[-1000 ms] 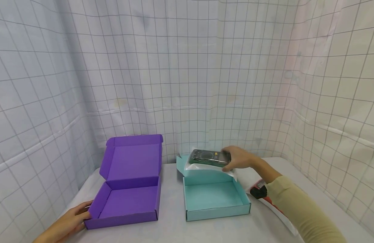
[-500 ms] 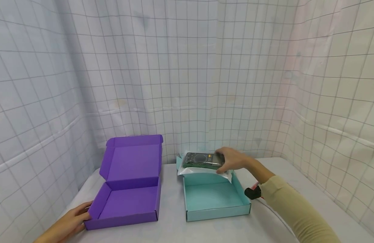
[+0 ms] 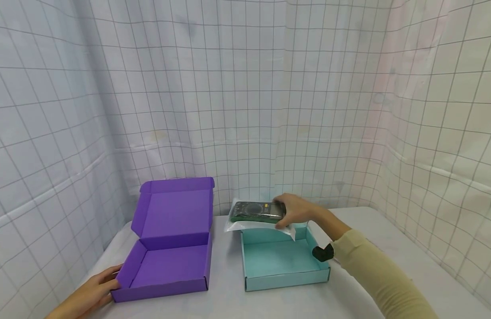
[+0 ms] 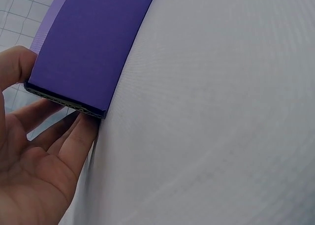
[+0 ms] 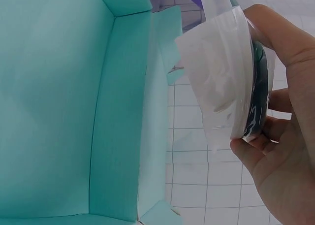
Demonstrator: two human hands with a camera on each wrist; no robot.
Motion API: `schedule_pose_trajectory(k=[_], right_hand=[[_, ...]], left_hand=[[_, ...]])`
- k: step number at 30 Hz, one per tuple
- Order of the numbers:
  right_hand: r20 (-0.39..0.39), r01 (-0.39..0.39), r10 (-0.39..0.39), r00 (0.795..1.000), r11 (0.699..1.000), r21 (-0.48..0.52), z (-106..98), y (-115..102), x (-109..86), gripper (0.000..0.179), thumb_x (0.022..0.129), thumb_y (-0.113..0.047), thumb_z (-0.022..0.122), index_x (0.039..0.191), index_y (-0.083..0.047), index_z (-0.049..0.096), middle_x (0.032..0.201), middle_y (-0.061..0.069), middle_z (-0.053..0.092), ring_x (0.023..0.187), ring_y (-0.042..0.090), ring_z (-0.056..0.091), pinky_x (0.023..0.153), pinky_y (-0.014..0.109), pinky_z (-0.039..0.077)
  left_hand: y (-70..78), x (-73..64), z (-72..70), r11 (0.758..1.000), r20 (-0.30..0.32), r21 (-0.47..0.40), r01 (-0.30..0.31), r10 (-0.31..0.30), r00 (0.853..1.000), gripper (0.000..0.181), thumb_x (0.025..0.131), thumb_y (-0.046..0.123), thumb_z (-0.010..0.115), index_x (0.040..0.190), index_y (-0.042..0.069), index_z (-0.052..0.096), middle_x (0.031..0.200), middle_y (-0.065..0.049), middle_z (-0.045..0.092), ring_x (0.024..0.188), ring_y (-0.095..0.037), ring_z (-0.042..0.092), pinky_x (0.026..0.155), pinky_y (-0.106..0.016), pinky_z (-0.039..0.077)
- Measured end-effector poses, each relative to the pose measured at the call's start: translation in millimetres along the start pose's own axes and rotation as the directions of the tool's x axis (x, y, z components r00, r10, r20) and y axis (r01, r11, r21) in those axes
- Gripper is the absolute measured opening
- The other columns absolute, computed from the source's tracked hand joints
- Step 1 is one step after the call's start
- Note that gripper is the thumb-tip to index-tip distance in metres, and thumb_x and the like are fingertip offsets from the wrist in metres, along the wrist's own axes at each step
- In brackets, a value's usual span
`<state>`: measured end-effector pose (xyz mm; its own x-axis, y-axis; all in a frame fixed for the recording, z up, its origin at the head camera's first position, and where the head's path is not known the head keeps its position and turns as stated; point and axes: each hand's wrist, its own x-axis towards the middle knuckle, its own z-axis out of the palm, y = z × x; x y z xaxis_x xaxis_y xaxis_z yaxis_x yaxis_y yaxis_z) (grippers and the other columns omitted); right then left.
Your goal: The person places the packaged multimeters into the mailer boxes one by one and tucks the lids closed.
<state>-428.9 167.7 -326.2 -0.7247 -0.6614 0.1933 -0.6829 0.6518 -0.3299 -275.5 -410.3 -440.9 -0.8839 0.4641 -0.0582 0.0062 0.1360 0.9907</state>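
Note:
My right hand grips one end of a black and green multimeter in a clear plastic bag, held above the back of an open teal box. In the right wrist view, thumb and fingers close around the bagged meter's edge. My left hand holds the front left corner of an open purple box, its lid standing up behind. The left wrist view shows the thumb at the top edge of this cardboard corner and the other fingers against its lower side.
A black object shows at the teal box's right side, partly hidden by my right sleeve. White cloth covers the table. Grid-patterned curtains enclose it at the back and sides.
My right hand has carried the bagged multimeter leftward, toward the gap between the boxes. My right sleeve now covers most of the red and white item on the right. The left hand stays put.

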Motion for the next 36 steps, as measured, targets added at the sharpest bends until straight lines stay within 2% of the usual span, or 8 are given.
schedule_pose_trajectory(k=[4,13,16,22,36], right_hand=[[0.012,0.007,-0.007,1.000,1.000,0.003,1.8,-4.4,4.1,0.089,0.066,-0.050,0.076,0.135,-0.003,0.044,0.119,0.002,0.050,0.095,0.014,0.049,0.073,0.032,0.046],[0.008,0.057,-0.057,0.998,0.998,0.002,6.9,-14.3,17.3,0.086,0.066,-0.049,0.076,0.133,-0.003,0.046,0.108,-0.004,0.052,0.086,0.013,0.049,0.066,0.028,0.046],[0.014,0.078,-0.078,0.997,0.997,0.006,8.4,-18.6,20.8,0.084,0.067,-0.050,0.075,0.132,-0.004,0.047,0.108,-0.003,0.052,0.086,0.012,0.050,0.066,0.029,0.047],[0.016,0.096,-0.096,0.995,0.995,-0.007,12.1,-28.4,25.9,0.084,0.067,-0.050,0.075,0.133,-0.005,0.047,0.111,-0.003,0.051,0.089,0.011,0.049,0.068,0.028,0.046],[0.029,0.122,-0.123,0.992,0.992,0.012,21.8,-44.6,41.2,0.085,0.065,-0.051,0.074,0.131,-0.004,0.048,0.106,-0.004,0.052,0.089,0.012,0.048,0.069,0.026,0.046]], left_hand=[[0.7,-0.7,1.1,1.000,-0.005,0.028,0.012,-0.012,1.000,0.066,0.101,0.013,0.038,0.138,-0.015,-0.010,0.146,-0.027,0.007,0.110,0.002,0.046,0.092,-0.028,0.043],[1.9,-3.6,1.7,1.000,0.003,0.016,0.006,-0.006,1.000,0.068,0.101,0.013,0.038,0.138,-0.014,-0.011,0.145,-0.020,0.013,0.110,0.002,0.046,0.092,-0.028,0.043],[2.6,-4.0,3.1,1.000,-0.011,0.020,0.013,-0.013,1.000,0.069,0.100,0.014,0.039,0.138,-0.015,-0.011,0.146,-0.024,0.010,0.110,0.003,0.046,0.093,-0.028,0.043],[5.3,-3.1,8.4,0.998,-0.059,0.039,0.042,-0.039,0.998,0.071,0.100,0.017,0.041,0.139,-0.015,-0.008,0.144,-0.037,-0.006,0.110,0.001,0.045,0.093,-0.030,0.043],[6.1,-3.3,10.6,0.997,-0.088,0.057,0.053,-0.047,0.995,0.070,0.100,0.020,0.042,0.140,-0.014,-0.005,0.144,-0.037,-0.005,0.108,0.002,0.046,0.092,-0.029,0.043]])
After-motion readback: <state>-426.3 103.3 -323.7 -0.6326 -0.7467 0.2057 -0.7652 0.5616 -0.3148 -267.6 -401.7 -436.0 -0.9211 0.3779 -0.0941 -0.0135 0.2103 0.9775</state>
